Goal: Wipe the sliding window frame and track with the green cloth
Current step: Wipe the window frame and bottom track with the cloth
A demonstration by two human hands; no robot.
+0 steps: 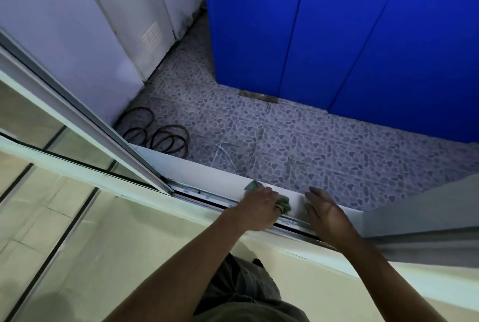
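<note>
Left hand (260, 209): closed around the bunched green cloth (283, 206), pressing it onto the window track (207, 196).
Right hand (328, 215): spread flat on the white sill (207, 170).
Writing: none readable.
Sliding window frame (85, 124): left of both hands.

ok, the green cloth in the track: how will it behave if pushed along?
Probably floppy: the green cloth is bunched and creased under the left hand. It likely conforms to the window track rather than sliding rigidly. Looks light, so it may wad up unless pressed flat.
</note>
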